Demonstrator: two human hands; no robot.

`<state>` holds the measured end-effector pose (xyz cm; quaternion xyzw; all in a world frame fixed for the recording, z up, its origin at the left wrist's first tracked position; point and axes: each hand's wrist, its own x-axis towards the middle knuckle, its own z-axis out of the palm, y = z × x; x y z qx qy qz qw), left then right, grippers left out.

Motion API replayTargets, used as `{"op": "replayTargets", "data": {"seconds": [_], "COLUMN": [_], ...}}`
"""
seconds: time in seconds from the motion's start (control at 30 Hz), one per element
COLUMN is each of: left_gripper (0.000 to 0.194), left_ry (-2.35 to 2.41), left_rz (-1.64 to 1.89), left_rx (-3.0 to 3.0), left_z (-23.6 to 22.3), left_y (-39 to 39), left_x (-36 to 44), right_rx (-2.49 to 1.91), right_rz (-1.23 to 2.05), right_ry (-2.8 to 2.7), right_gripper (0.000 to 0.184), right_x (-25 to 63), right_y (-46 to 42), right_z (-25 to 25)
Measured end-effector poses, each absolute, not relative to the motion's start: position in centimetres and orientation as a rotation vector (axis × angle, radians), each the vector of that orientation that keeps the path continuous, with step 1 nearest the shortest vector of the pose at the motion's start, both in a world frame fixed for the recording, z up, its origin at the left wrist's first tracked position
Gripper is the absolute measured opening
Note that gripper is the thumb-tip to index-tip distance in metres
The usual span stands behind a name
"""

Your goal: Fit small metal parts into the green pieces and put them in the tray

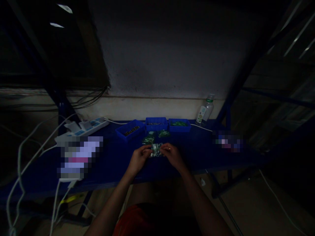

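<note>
The room is very dim. A big, rough grey wall (172, 55) stands at twelve o'clock, with a cream strip (152, 107) low down. Below is a long blue table (194, 154). Tan floor (241, 196) shows at five o'clock.

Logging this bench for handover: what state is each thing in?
Shiny packet: held at both sides
Left hand: pinching it
Right hand: pinching it
Green packets: lying loose
Left bin: open, holding small parts
Middle bin: open, partly filled
Right bin: open, holding green pieces
Power strip: plugs inserted
Bottle: standing; contents unclear
</note>
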<state>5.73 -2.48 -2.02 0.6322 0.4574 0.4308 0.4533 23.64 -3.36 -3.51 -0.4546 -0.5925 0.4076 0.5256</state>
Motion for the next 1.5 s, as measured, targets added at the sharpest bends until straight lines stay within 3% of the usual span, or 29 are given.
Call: {"op": "replayTargets", "data": {"seconds": [0.23,0.47,0.73,0.9,1.2,1.3,1.5], "left_gripper": [0.041,0.025,0.027,0.036,0.028,0.031,0.032], "left_ry": [1.105,1.062,0.988,1.143,1.151,1.192,1.183], "left_rz": [1.067,1.006,1.099,1.19,1.091,1.094,1.028], "left_rx": [1.535,1.722,1.962,1.799,1.708,1.731,1.795], "left_z": [-1.7,-1.1,-0.4,-0.8,-1.7,-1.8,-1.7], "left_y": [-2.7,-3.6,-4.0,-3.3,-2.9,-2.8,-3.2], "left_x": [5.9,6.3,6.3,6.2,6.0,6.0,6.1], "right_rx": [-1.109,-1.184,-0.995,-0.98,-1.065,-1.212,-1.706], "right_rz": [0.94,0.618,1.025,1.076,0.978,0.722,-0.252], "right_ry": [-1.473,-1.575,-1.607,-1.512,-1.609,-1.682,-1.715], "right_gripper": [0.023,0.019,0.025,0.025,0.025,0.025,0.03], "right_x": [23.5,23.3,23.3,23.6,23.4,25.0,32.4], "right_y": [-3.4,-3.1,-3.7,-3.3,-2.6,-0.7,5.7], "right_z": [-3.5,-4.0,-3.7,-3.6,-4.3,-2.8,1.6]}}
